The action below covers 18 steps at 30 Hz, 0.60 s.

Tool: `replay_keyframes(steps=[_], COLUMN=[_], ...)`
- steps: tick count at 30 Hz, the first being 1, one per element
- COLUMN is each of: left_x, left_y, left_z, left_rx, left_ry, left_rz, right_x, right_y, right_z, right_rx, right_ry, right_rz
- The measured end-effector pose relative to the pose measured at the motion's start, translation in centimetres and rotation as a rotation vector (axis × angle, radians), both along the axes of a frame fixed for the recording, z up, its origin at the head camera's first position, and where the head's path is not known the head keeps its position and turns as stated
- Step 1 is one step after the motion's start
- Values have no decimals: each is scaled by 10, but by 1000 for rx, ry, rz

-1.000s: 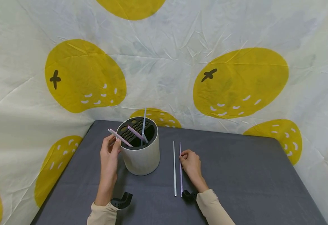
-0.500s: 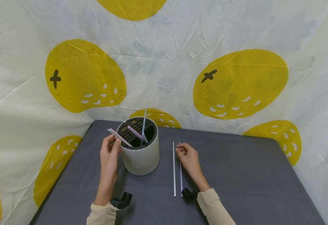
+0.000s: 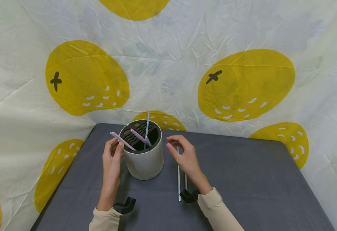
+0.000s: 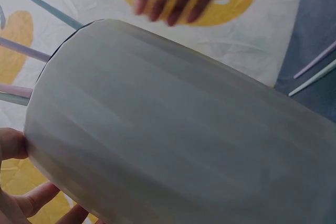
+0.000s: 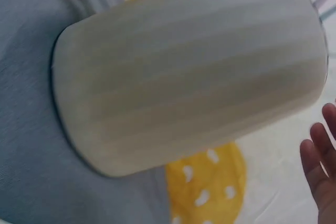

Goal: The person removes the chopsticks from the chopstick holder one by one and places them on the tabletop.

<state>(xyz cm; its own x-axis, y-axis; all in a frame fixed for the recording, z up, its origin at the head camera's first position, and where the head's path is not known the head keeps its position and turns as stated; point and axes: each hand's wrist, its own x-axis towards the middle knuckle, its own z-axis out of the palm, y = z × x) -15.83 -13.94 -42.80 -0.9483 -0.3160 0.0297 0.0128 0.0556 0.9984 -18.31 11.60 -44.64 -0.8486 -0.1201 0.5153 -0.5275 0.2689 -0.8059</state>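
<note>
The upper parts of two chopsticks (image 3: 179, 189) lying at lower centre of the head view are hidden by the right hand (image 3: 183, 154). In the right wrist view, only fingertips (image 5: 320, 161) are seen, cut off at the lower right edge.

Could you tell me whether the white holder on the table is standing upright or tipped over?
Upright: the holder stands on its base on the table, opening upward.

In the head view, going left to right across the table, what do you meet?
Left hand → white cylindrical holder → right hand, above two straws lying on the grey table.
</note>
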Motion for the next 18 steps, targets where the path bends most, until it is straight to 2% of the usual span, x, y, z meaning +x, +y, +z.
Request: replay_keyframes(steps=[3, 6, 9, 13, 18], left_x=[0, 0, 1, 1, 2], left_y=[0, 0, 0, 1, 1], left_z=[1, 1, 1, 0, 0], left_rx=[-3, -4, -4, -4, -12], left_ry=[-1, -3, -8, -12, -16], left_rz=[0, -1, 0, 4, 8], right_x=[0, -1, -2, -3, -3], right_y=[-8, -15, -21, -28, -32], right_z=[12, 21, 26, 32, 35], right_rx=[78, 201, 317, 409, 440], right_ry=[140, 281, 382, 430, 428], right_rz=[21, 15, 14, 12, 6])
